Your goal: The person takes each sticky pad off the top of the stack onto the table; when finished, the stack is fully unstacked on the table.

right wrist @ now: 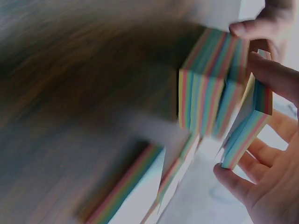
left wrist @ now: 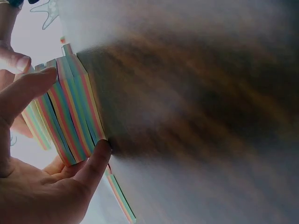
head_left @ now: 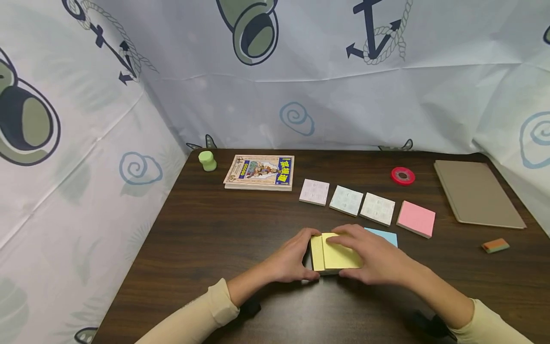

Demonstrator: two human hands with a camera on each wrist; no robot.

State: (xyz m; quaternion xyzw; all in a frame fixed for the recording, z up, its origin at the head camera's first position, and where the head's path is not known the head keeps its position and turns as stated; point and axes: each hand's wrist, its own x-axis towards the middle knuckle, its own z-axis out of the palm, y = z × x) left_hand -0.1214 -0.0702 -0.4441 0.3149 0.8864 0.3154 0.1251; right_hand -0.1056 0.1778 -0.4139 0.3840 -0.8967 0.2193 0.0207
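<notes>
In the head view a stack of sticky note pads [left wrist: 70, 112] with rainbow-striped edges stands on the table before the person, its top yellow. My left hand [head_left: 290, 260] grips the stack's left side, thumb at the near edge and fingers at the far edge. From the right, my right hand [head_left: 378, 258] pinches a yellow sticky note pad [head_left: 341, 253] between thumb and fingers. In the right wrist view this pad tilts away from the stack below it. A blue sticky note pad [head_left: 384, 236] lies partly hidden behind the right hand.
Three pale patterned pads, one of them a white pad [head_left: 377, 209], and a pink pad [head_left: 416, 219] lie in a row beyond the hands. Farther out are a book [head_left: 259, 172], a green knob-shaped object [head_left: 207, 161], a red disc [head_left: 403, 176], a grey-brown board [head_left: 479, 193] and an orange-green block [head_left: 495, 245].
</notes>
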